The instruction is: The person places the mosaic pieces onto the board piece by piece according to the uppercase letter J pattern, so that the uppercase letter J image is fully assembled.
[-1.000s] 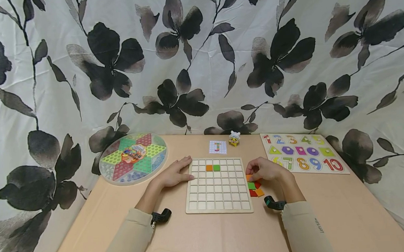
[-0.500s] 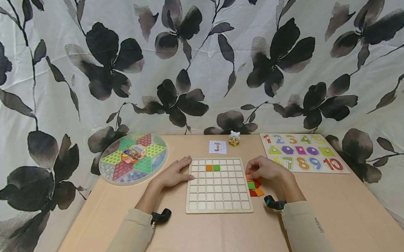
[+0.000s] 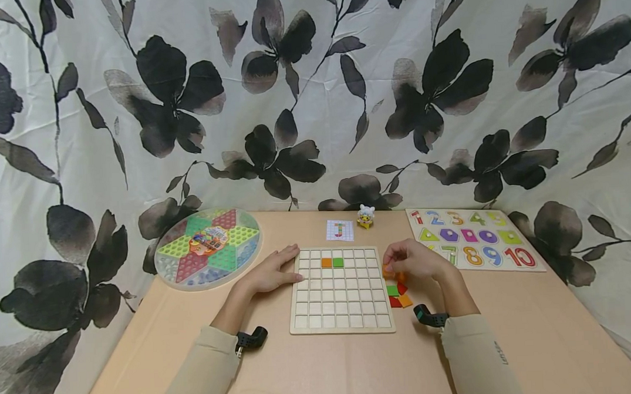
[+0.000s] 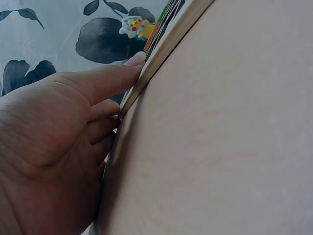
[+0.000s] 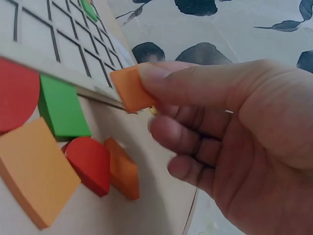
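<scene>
A wooden grid board (image 3: 342, 329) lies on the table, with an orange tile (image 3: 326, 262) and a green tile (image 3: 338, 262) side by side in its second row. My left hand (image 3: 268, 272) rests against the board's left edge, thumb on top and fingers extended alongside. Between thumb and fingers, my right hand (image 3: 416, 260) pinches another orange tile (image 5: 129, 89), just off the board's right side. Below that hand lie loose pieces: a green tile (image 5: 63, 107), a red round-ended piece (image 5: 90, 164), an orange tile (image 5: 123, 169) and others.
A small card with a coloured pattern (image 3: 340, 230) lies behind the board beside a toy figure (image 3: 366, 216). A round star-patterned game board (image 3: 208, 249) is at left. The number puzzle (image 3: 476, 240) stands back right. Floral cloth (image 3: 301, 103) hangs behind the table.
My right hand has risen slightly, lifting the orange tile off the loose pieces. My left hand and the board stay where they were.
</scene>
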Action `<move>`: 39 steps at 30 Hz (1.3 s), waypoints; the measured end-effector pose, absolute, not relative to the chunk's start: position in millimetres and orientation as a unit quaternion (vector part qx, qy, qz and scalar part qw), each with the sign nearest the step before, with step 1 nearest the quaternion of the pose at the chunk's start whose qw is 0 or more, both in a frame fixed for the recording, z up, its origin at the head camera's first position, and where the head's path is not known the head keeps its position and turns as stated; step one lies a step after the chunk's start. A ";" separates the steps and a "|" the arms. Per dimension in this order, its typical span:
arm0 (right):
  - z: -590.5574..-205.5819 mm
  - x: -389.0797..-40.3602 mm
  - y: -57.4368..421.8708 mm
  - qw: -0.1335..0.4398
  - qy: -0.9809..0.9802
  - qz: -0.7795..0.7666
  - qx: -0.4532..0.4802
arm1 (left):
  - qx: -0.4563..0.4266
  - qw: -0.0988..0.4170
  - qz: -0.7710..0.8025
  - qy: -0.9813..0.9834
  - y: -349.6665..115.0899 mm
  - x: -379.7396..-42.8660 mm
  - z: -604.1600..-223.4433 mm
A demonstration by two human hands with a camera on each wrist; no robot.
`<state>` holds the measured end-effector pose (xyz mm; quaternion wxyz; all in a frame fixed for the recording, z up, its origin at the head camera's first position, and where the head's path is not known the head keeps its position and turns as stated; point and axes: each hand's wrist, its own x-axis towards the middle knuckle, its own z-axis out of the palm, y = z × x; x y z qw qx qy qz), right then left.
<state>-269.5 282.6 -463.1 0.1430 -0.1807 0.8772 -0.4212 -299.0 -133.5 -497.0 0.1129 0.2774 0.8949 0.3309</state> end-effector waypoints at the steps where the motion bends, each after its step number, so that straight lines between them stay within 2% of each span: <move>1: -461.7 -269.0 282.0 0.138 0.877 -0.426 -0.178 | 0.277 0.113 0.332 0.895 -133.5 -298.7 -496.7; 31: -453.6 -268.1 265.9 0.070 0.843 -0.507 -0.168 | 0.279 0.113 0.332 0.894 -133.1 -297.4 -495.5; 39: -459.1 -271.8 259.5 0.082 0.836 -0.517 -0.166 | 0.276 0.111 0.331 0.896 -133.6 -296.7 -496.5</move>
